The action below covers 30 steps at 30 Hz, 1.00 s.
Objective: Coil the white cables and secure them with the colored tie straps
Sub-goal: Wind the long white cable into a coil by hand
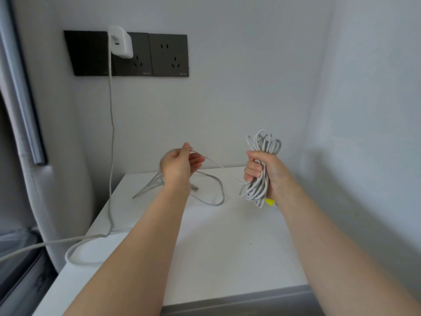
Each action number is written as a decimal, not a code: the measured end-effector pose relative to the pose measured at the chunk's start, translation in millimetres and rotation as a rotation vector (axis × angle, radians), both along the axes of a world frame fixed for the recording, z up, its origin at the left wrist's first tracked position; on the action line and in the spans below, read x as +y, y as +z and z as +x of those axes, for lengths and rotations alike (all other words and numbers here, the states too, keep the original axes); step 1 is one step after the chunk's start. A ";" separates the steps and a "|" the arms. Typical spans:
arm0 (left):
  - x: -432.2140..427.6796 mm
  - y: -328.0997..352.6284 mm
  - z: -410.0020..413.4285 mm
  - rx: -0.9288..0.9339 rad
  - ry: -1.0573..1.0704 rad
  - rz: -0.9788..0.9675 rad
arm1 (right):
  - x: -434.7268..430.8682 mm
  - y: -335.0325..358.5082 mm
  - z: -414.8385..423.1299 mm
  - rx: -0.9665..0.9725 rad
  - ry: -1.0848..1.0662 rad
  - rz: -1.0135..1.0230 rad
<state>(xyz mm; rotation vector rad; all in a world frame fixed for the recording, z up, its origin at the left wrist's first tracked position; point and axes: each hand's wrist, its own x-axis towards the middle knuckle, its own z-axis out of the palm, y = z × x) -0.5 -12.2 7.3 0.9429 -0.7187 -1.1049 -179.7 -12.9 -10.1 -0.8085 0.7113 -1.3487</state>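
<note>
The first cable is judged to be mostly coiled. The coil [264, 142] is clenched in the right hand [266, 173], with the fingers wrapped around its middle. It is held upright above the desk [227, 247], near the right wall. Loops project above and below the fist.

A free strand [216, 163] runs from the coil to the left hand [177, 165], where it is pinched between thumb and fingers. Beyond the pinch, a tail [218, 195] lies in one open loop on the desk and ends in a small plug [195, 188]. This tail is not yet wound in, and a few more turns are judged necessary.

No strap is fastened on the coil. A yellow strap [270, 202] is seen on the desk just below the right hand, partly hidden by the wrist.

A second cable [111, 133] hangs from the charger [120, 42] in the wall socket. It crosses the left part of the desk in a loose loop and leaves the desk to the left. It is uncoiled and plugged in.

Grey strands [148, 188] behind the left wrist are blurred and may belong to either cable.

The following work is left:
1. The tail is to be wound in.
2. The coil is to be strapped.
3. The second cable is to be coiled and secured.
</note>
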 end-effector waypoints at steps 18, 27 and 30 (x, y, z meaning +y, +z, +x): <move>-14.3 -6.9 6.5 -0.183 -0.206 0.120 | 10.5 2.9 -9.0 0.108 0.019 0.071; -10.8 -11.1 -1.5 -0.069 -0.496 0.060 | 24.7 5.4 4.4 0.402 0.299 0.040; -12.1 -14.4 -3.0 -0.065 -0.502 0.053 | 25.2 3.5 7.0 0.372 0.345 0.010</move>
